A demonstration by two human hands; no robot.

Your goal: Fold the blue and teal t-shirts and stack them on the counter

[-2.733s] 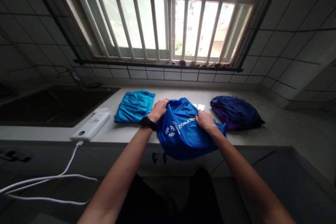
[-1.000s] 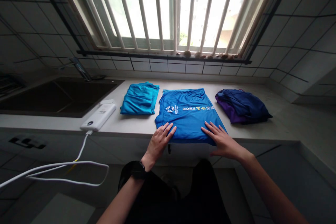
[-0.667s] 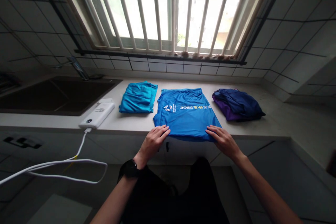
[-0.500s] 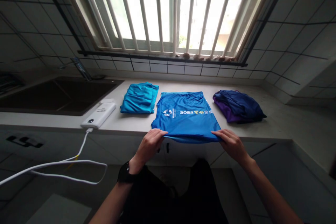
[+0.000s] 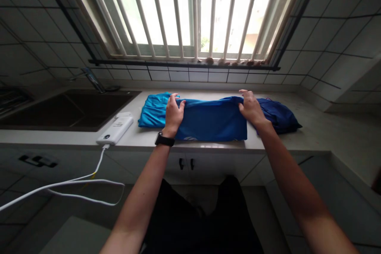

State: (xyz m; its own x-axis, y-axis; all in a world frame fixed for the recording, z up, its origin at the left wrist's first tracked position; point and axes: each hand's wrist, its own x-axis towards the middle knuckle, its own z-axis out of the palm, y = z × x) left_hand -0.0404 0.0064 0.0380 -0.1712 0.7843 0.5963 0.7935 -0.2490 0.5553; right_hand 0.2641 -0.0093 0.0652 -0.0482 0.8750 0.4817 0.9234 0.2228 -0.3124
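A royal blue shirt (image 5: pixel 211 121) lies folded in half on the pale counter (image 5: pixel 297 139), its near half brought over to the far edge. My left hand (image 5: pixel 173 113) pinches the shirt's far left corner, a black watch on its wrist. My right hand (image 5: pixel 251 108) grips the far right corner. Both hands are closed on the cloth. A folded turquoise garment (image 5: pixel 151 112) lies just left of the shirt. A dark navy and purple pile (image 5: pixel 278 116) lies just right of it, partly behind my right hand.
A white power bank (image 5: pixel 116 130) sits near the counter's front edge, its white cable (image 5: pixel 71 184) hanging down to the left. A dark sink (image 5: pixel 59 109) with a tap (image 5: pixel 91 79) is at the left. A barred window (image 5: pixel 184 12) is behind the counter; tiled walls enclose the corner.
The shirt was spread flat and smoothed with open hands. Both hands then gripped its near hem and carried it away over the shirt, folding it in half.
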